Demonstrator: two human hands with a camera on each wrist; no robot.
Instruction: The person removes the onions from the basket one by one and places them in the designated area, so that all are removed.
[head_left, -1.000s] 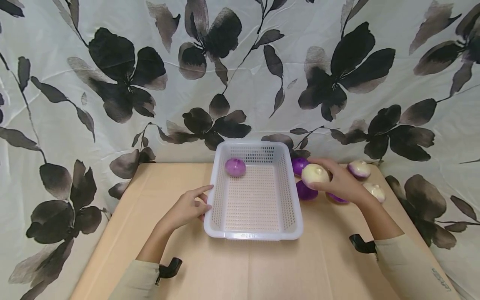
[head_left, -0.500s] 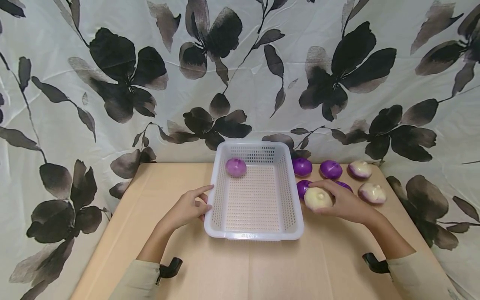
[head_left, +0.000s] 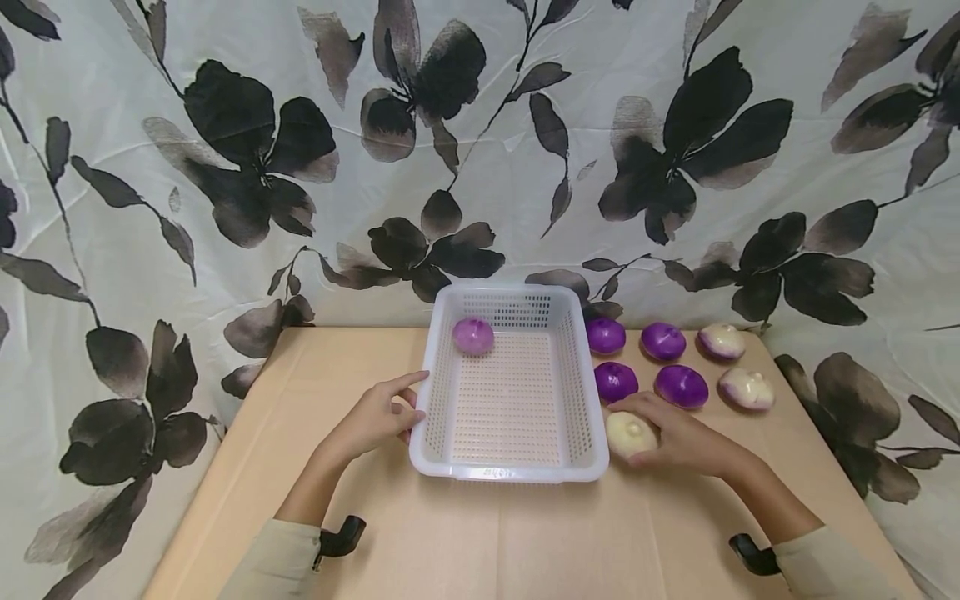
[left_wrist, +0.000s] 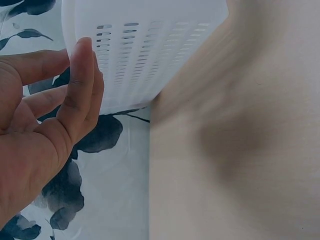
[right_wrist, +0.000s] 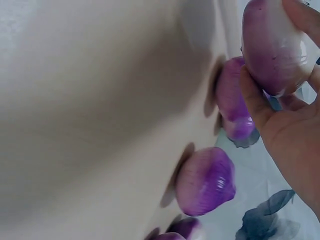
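Note:
In the head view my right hand (head_left: 678,437) grips a pale-topped onion (head_left: 632,435) just right of the white plastic basket (head_left: 508,473). The right wrist view shows this onion (right_wrist: 275,50) purple on one side and whitish on the other, with thumb and fingers around it. My left hand (head_left: 377,419) holds the basket's left rim; in the left wrist view its fingers (left_wrist: 80,85) lie against the slotted wall. One purple onion (head_left: 473,336) lies inside the basket, towards its far left corner.
Right of the basket lie purple onions (head_left: 681,387) in two rows, with two whitish onions (head_left: 746,389) at their right end. A floral curtain (head_left: 525,167) hangs behind the wooden table (head_left: 480,542).
My right hand has brought the pale-topped onion towards me, from beside the back purple onions to in front of the rows. The left hand and basket stay in place.

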